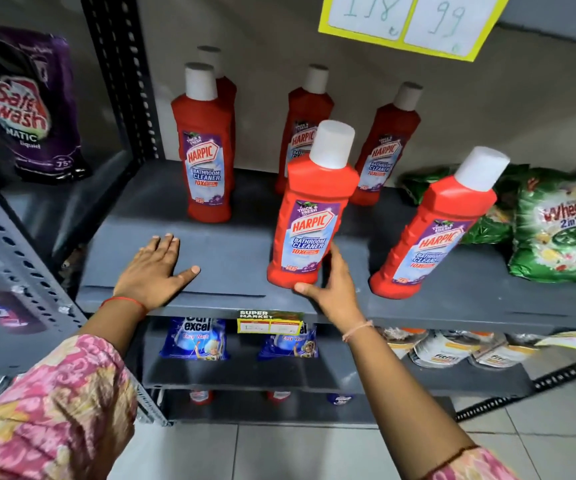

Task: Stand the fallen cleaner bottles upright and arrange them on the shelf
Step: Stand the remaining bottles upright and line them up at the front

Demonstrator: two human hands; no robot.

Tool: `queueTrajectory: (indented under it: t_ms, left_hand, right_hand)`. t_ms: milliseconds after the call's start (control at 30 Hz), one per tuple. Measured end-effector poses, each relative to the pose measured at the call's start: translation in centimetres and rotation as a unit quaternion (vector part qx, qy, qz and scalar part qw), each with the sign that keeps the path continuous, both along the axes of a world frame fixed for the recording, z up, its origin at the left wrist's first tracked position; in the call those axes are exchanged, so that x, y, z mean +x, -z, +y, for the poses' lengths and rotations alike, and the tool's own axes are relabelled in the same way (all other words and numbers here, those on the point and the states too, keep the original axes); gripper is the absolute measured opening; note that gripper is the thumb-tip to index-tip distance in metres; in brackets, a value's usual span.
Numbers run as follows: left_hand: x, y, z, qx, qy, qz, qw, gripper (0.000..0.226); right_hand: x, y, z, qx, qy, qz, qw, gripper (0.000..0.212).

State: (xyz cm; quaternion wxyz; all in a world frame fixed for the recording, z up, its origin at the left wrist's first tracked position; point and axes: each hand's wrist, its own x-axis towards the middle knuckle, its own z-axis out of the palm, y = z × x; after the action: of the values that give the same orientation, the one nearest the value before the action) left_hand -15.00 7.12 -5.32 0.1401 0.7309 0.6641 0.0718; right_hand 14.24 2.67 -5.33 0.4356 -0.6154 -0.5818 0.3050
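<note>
Several red Harpic cleaner bottles with white caps stand upright on the grey shelf. My right hand grips the base of the front middle bottle, thumb under its front edge. To its right stands the front right bottle. The left bottle stands farther back with another one behind it. Two more bottles stand at the back. My left hand lies flat on the shelf with fingers spread, holding nothing.
Green Wheel detergent packs lie at the shelf's right end. A purple Safewash pouch stands on the neighbouring rack to the left. Blue detergent packets sit on the shelf below. A yellow price sign hangs above.
</note>
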Motion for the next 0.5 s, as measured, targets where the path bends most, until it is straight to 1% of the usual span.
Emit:
queueTrajectory:
  t_ms: [33, 67, 100, 133, 167, 200, 233, 267, 300, 367, 433, 500]
  left_hand:
    - [-0.4, -0.1, 0.1, -0.002, 0.005, -0.006, 1.0, 0.073]
    - [-0.9, 0.0, 0.1, -0.003, 0.011, -0.007, 1.0, 0.071]
    - [-1.6, 0.0, 0.2, -0.002, 0.014, -0.003, 1.0, 0.069]
    - [-2.4, 0.0, 0.3, 0.001, 0.007, -0.002, 1.0, 0.068]
    - [-3.2, 0.0, 0.3, 0.002, -0.002, -0.003, 1.0, 0.067]
    - [-4.2, -0.1, 0.4, 0.003, -0.013, -0.011, 1.0, 0.065]
    - [-4.9, -0.2, 0.4, 0.005, -0.02, -0.025, 0.999, 0.063]
    - [-5.2, -0.3, 0.4, 0.012, -0.026, -0.05, 0.998, 0.06]
    - [-5.5, -0.5, 0.5, 0.027, -0.037, -0.081, 0.996, 0.057]
    - [-5.6, -0.7, 0.5, 0.067, -0.068, -0.142, 0.985, 0.05]
    - [-5.3, -0.6, 0.5, 0.093, -0.084, -0.165, 0.978, 0.045]
    - [-5.4, -0.4, 0.6, 0.104, -0.091, -0.171, 0.976, 0.043]
  right_hand:
    - [-0.5, 0.2, -1.0, 0.037, 0.049, -0.011, 0.998, 0.089]
    - [-1.2, 0.7, -2.2, 0.091, 0.092, -0.027, 0.991, 0.084]
    - [-2.1, 1.3, -3.5, 0.156, 0.113, -0.047, 0.98, 0.073]
    - [-3.3, 1.7, -4.6, 0.213, 0.102, -0.065, 0.969, 0.061]
    - [-4.6, 2.0, -5.3, 0.251, 0.065, -0.077, 0.963, 0.05]
    - [-6.0, 2.2, -5.3, 0.271, 0.015, -0.092, 0.958, 0.042]
    - [-7.4, 2.1, -4.8, 0.274, -0.033, -0.113, 0.955, 0.039]
    - [-8.7, 1.9, -3.8, 0.25, -0.075, -0.126, 0.957, 0.04]
    - [-10.2, 1.4, -2.5, 0.198, -0.114, -0.119, 0.966, 0.045]
    - [-12.4, 0.4, 0.5, 0.081, -0.148, -0.068, 0.983, 0.061]
    - [-13.5, -0.2, 3.9, 0.013, -0.115, -0.021, 0.993, 0.073]
    - [-14.1, -0.8, 7.4, -0.019, -0.072, 0.017, 0.997, 0.081]
